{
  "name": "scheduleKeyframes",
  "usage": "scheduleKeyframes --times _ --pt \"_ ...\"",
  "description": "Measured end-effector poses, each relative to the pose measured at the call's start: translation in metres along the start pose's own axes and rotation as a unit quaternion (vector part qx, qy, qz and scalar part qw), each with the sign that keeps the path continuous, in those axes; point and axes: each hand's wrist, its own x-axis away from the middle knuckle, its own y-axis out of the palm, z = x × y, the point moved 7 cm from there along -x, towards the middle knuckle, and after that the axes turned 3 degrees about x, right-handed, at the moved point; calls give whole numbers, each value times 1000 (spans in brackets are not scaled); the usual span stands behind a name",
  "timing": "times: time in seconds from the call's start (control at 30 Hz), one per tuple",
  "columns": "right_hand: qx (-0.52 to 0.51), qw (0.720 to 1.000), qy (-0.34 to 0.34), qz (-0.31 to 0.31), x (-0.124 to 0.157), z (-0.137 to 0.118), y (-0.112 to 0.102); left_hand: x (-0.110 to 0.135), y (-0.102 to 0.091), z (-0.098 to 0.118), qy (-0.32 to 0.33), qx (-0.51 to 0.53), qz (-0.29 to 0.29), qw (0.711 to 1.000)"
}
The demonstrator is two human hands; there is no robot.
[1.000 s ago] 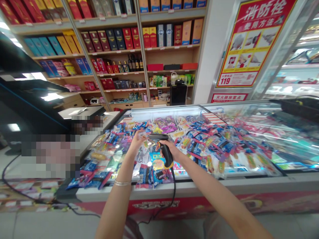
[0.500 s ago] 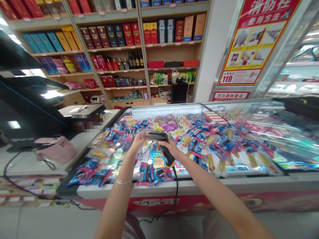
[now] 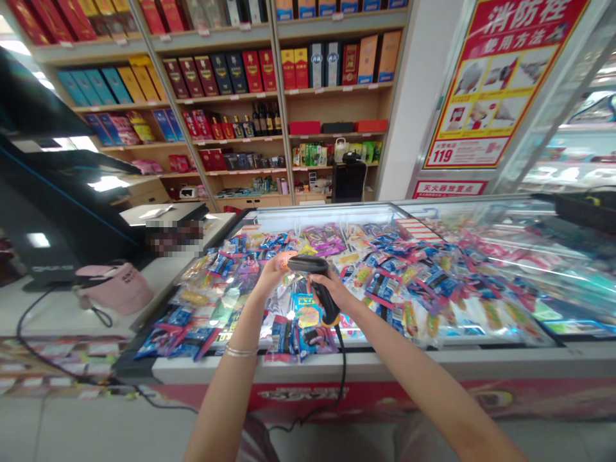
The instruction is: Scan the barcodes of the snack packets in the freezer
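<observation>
My right hand (image 3: 333, 290) is closed around the grip of a black barcode scanner (image 3: 315, 278) with a yellow band and a black cord hanging down. The scanner's head points left toward my left hand (image 3: 272, 273). That hand pinches a small clear-wrapped packet (image 3: 287, 258) just in front of the scanner. A silver bracelet sits on my left wrist. Both hands hover above the glass lid of a chest freezer (image 3: 337, 366) full of colourful wrapped ice creams.
A counter at the left carries a black monitor (image 3: 52, 212), a pink cap (image 3: 115, 287) and a cable. Wooden shelves of boxed goods and bottles (image 3: 231, 77) line the back wall. A red fire-safety poster (image 3: 495, 77) hangs at the right.
The hands hold nearly the same pose; the view has shifted slightly, and the packet stays in front of the scanner head.
</observation>
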Motion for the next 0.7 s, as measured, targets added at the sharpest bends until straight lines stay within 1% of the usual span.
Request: scheduleKeyframes --times 0.17,0.23,0.37,0.47,0.57,0.7 --pt "25 1000 8 -13 1 -3 2 0 -9 -5 -12 59 41 997" --pt "49 998 23 -16 2 -3 2 -1 -13 -8 -18 81 43 996" --pt "74 996 43 -22 3 -1 3 -4 -19 -17 -56 108 42 992" --pt "76 996 30 -41 5 -2 6 -7 -21 -20 -76 113 52 989" --pt "65 996 11 -63 6 -4 11 -7 -20 -20 -95 109 46 988" --pt "62 996 8 -63 8 -7 13 -6 -18 -17 -101 140 49 984"
